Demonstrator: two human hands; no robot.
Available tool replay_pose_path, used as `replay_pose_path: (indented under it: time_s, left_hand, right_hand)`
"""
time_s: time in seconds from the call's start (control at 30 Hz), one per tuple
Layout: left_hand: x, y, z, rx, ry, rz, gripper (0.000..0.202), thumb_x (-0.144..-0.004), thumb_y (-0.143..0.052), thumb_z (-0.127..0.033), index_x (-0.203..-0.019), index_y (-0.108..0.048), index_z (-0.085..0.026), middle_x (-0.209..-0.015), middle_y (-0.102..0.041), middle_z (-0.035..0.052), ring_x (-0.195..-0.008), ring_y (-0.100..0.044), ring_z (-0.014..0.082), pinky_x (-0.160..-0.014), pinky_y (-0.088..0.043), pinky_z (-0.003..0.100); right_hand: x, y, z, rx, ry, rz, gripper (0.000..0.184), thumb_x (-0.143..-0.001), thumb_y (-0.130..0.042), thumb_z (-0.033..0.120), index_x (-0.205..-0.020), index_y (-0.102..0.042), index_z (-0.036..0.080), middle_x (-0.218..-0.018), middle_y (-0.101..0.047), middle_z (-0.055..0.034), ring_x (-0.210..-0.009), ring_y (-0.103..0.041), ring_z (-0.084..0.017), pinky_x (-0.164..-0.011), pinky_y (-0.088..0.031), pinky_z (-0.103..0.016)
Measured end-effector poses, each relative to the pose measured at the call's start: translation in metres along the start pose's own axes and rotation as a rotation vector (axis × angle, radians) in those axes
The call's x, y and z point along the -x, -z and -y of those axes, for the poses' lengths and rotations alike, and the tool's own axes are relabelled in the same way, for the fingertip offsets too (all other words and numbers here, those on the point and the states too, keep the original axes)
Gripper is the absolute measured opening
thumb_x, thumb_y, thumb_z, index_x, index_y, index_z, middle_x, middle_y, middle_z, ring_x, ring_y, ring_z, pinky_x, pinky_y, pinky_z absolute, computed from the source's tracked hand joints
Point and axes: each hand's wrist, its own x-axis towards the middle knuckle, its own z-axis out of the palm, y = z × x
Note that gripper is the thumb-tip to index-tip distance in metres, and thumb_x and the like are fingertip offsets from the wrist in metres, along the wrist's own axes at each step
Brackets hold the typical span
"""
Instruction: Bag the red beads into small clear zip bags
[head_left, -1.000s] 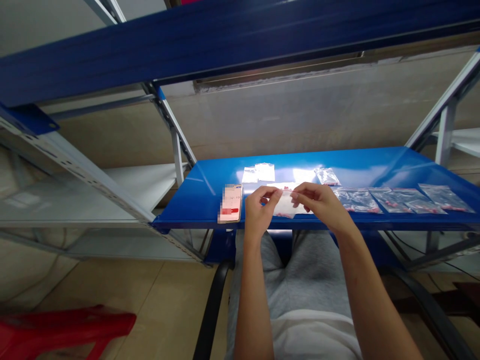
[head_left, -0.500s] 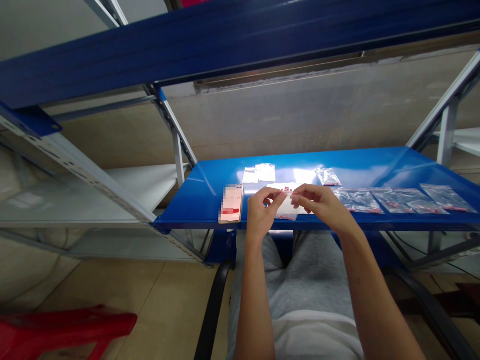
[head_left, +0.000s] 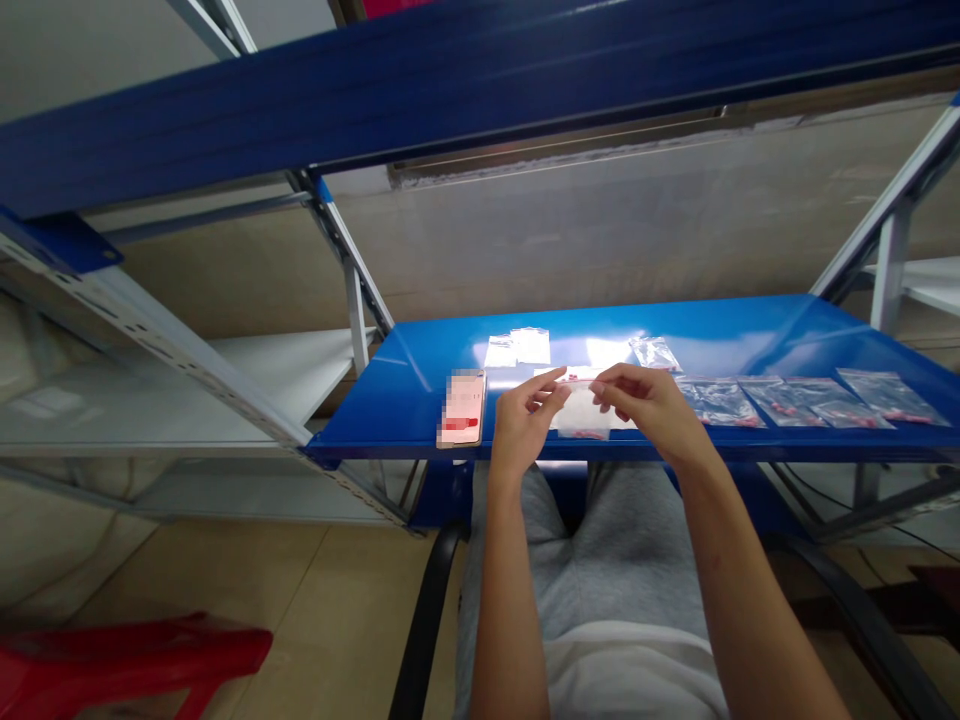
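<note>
I'm holding my left hand and right hand close together, pinching a plastic bag hanging just between them.

Clear plastic zip bag is btwn L hand & R hand, over a white flat sheet nr front edge of blue metal shelf. Small red pieces just behind bag's top. Pale rectangular phone L of L hand; flat white packets behind phone, a bit R. Row of clear plastic bags R of R hand; lone crumpled clear bag behind that hand. Red plastic stool far L, below shelf level.
</note>
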Motion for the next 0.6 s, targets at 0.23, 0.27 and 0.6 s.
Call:
replay_pose_path:
  time_s: [0.23,0.27,0.6]
  left_hand:
    - [-0.002,-0.009,0.011,-0.067,0.046,0.095,0.019,-0.090,-0.070,-0.033,-0.095,-0.080,-0.017,-0.087,-0.079,0.0073,-0.083,-0.074,0.0212,-0.076,-0.056,0.029]
    - [-0.003,-0.011,0.011,-0.065,0.035,0.104,0.019,-0.090,-0.070,-0.033,-0.092,-0.079,-0.017,-0.085,-0.079,0.0069,-0.082,-0.074,0.0210,-0.076,-0.056,0.029]
    - [-0.004,-0.016,0.007,-0.077,0.031,0.087,0.016,-0.093,-0.066,-0.030,-0.090,-0.076,-0.017,-0.082,-0.076,0.0047,-0.078,-0.072,0.0181,-0.075,-0.054,0.027]
  right_hand:
    - [0.000,0.013,-0.009,-0.017,-0.072,-0.067,0.032,-0.082,-0.078,0.050,-0.084,-0.075,0.018,-0.067,-0.068,-0.0038,-0.060,-0.055,-0.014,-0.052,-0.038,-0.027]
    - [0.000,0.015,-0.010,-0.024,-0.086,-0.082,0.032,-0.081,-0.078,0.050,-0.083,-0.076,0.018,-0.067,-0.068,-0.0040,-0.060,-0.055,-0.014,-0.052,-0.038,-0.027]
    - [0.000,0.026,-0.020,-0.048,-0.130,-0.133,0.032,-0.076,-0.081,0.049,-0.081,-0.076,0.018,-0.069,-0.070,-0.0055,-0.063,-0.059,-0.016,-0.053,-0.039,-0.027]
